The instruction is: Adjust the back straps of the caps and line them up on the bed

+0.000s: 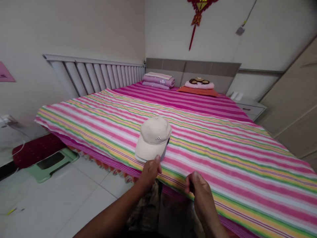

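A beige baseball cap (155,132) with a small three-bar logo on its front lies on the striped sheet, its brim pointing toward me and to the left. My left hand (150,173) is at the near edge of the brim, overlapping it in view; whether it touches the cap I cannot tell. Its fingers are curled and its thumb points up, with nothing visible in them. To the right, over the bed's near edge, my right hand (200,188) has loosely curled fingers closed toward the thumb, and I see nothing in them.
The bed's striped sheet (223,148) spreads around the cap. Folded purple bedding (158,81) and a pink bundle (199,85) on an orange cloth sit by the headboard (198,67). A green plastic stool (53,163) stands on the tiled floor at left; a nightstand (250,108) is at right.
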Tool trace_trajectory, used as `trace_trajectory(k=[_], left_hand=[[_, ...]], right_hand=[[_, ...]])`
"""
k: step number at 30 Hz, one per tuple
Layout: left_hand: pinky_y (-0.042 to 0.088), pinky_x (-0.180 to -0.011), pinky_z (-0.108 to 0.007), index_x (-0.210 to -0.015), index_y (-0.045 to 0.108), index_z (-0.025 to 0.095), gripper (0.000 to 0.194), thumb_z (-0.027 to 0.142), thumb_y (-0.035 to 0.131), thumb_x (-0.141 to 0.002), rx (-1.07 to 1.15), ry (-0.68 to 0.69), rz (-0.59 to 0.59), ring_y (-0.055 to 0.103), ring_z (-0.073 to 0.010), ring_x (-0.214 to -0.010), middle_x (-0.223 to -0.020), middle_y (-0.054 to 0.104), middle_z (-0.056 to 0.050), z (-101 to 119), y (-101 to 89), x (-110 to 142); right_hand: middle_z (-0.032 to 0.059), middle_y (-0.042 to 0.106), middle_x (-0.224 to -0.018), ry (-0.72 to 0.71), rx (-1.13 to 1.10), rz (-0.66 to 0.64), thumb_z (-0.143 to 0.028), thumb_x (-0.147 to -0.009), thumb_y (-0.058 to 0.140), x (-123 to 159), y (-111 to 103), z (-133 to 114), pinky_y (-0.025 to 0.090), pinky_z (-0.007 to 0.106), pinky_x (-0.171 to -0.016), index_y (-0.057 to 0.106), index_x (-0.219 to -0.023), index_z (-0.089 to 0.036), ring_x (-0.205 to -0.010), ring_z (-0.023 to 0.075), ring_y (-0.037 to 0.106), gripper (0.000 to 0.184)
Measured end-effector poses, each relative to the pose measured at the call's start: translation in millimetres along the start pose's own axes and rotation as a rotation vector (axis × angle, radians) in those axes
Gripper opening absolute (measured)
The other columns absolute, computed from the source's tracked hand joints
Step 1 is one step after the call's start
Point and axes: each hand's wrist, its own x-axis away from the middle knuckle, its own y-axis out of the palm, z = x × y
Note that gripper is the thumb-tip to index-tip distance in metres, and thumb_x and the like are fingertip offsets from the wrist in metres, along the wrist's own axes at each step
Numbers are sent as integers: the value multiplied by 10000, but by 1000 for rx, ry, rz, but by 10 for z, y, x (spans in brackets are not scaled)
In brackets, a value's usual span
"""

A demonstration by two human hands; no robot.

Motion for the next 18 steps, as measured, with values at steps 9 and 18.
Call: trace_trajectory(k=[9,18], left_hand=[[496,-554,-246,-737,544,123,222,335,608,-733,715,-606,314,596,-114,-535,-620,604,-29,-382,-378,-81],[441,-401,-162,-678,545,108,220,276,686,-660,644,-485,400,551,-73,-411,-543,596,-5,-348,-455,-171]], right_hand=[[-9,550,-688,87,146,-295,-446,-746,509,-36,185,340,389,241,-491,528,-816,-184,-517,121,510,272],[-22,539,-622,81,120,-344,-451,-742,533,33,183,465,373,235,-490,540,-682,-173,-505,116,485,285]])
